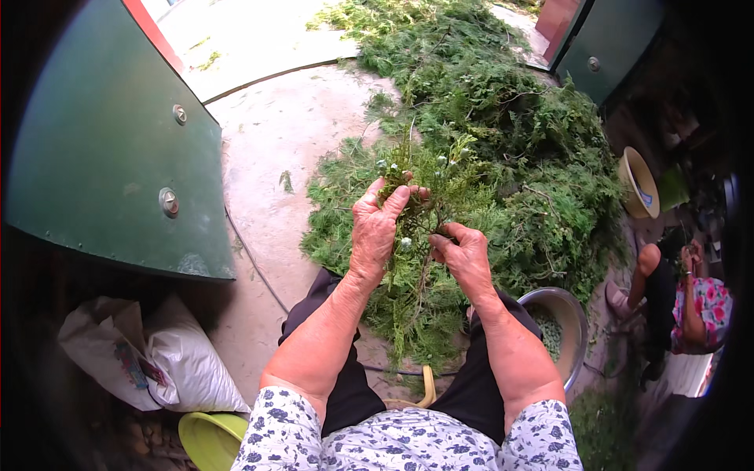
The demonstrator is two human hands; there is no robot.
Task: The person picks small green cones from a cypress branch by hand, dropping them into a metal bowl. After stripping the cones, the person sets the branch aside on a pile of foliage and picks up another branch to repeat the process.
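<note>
- L hand [375, 229]: closed on sprig [454, 182], bulk at its approx 2 o'clock.
- R hand [465, 255]: pinching sprig; bulk at 12.
- Long axis approx 12–6; berry [405, 242] btwn hands, nearer L.

The sprig [465, 174] is yellow-green with pale blue-green cones [406, 243]; the branch heap [542, 129] is deeper green. 2 doors [110, 157] are dark green, 2 sacks [188, 361] off-white, the lower-left basin [206, 439] lime-yellow, trousers [349, 396] black, the shirt [408, 451] white with blue-grey flowers.

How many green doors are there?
2. The left door is on the left side; the right door is at the top right, beside the branches. Dark edges might hide more.
</note>
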